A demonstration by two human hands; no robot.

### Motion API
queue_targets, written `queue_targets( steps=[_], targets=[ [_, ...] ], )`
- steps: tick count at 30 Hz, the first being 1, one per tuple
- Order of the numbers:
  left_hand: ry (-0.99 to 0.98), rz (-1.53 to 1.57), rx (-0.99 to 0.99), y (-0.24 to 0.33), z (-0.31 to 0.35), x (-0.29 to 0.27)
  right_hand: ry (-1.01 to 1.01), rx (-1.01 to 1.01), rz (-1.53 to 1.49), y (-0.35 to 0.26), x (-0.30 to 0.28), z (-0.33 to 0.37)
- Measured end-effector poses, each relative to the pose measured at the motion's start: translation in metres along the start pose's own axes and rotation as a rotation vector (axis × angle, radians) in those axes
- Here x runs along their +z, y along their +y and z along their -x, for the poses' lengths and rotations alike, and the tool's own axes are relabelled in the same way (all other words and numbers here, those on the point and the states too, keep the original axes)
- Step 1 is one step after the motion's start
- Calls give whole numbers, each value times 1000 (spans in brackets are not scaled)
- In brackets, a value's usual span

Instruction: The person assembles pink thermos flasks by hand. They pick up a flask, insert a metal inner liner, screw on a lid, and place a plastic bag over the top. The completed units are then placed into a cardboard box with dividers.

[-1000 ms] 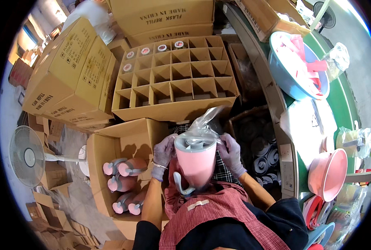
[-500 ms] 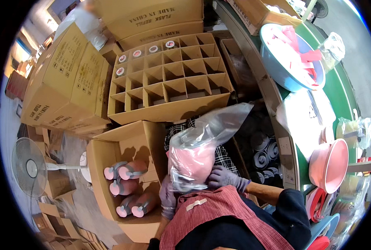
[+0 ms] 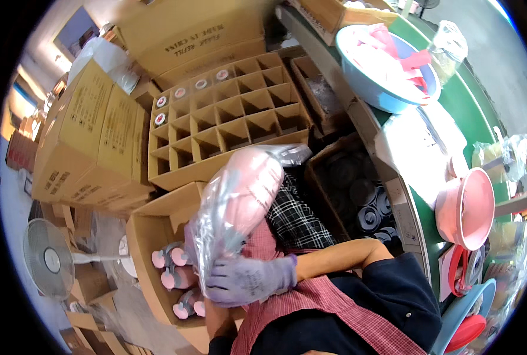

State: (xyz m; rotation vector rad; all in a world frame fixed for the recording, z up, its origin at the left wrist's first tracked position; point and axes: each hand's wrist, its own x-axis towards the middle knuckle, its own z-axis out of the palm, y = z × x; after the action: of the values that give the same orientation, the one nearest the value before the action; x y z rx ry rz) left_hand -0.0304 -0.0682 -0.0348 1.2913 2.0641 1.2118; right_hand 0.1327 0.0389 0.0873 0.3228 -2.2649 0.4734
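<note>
A pink flask [image 3: 251,189] with grey parts, wrapped in a clear plastic bag [image 3: 207,219], is tilted in front of my apron. My right hand [image 3: 249,281], in a purple-grey glove, is closed over the bag at the flask's lower end. Only a strip of my gloved left hand [image 3: 189,238] shows at the flask's left side; its fingers are hidden behind the bag, and it appears to support the flask. Just left of it, an open carton [image 3: 147,260] holds several pink flasks [image 3: 179,277] with grey handles, lying on their sides.
Ahead stands a divided carton [image 3: 234,155] with several white-capped items in its far and left cells. Dark round parts fill a box [image 3: 367,216] at right. A green bench [image 3: 420,195] carries a blue basin [image 3: 358,89] and pink bowls [image 3: 476,210]. At left is a fan [image 3: 49,260].
The bagged flask has swung from upright to tilted and moved left. My right hand has crossed left from beside it onto its lower end. The whole view has shifted slightly.
</note>
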Motion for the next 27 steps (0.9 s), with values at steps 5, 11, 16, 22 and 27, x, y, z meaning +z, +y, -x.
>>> queue_targets(
  steps=[5,11,16,22,27],
  targets=[
    [-171,21,260,86,-77,16,85,402,400,56,-103,18],
    [-135,528,798,214,-147,93,-2,1074,228,70,-306,93],
    [151,184,324,38,-138,49,411,1081,1070,44,-495,180],
    [308,-89,-335,-236,29,-18,223,1422,1352,32,-580,413],
    [620,-308,-453,-310,164,-69,165,1559,1341,86,-503,476]
  ],
)
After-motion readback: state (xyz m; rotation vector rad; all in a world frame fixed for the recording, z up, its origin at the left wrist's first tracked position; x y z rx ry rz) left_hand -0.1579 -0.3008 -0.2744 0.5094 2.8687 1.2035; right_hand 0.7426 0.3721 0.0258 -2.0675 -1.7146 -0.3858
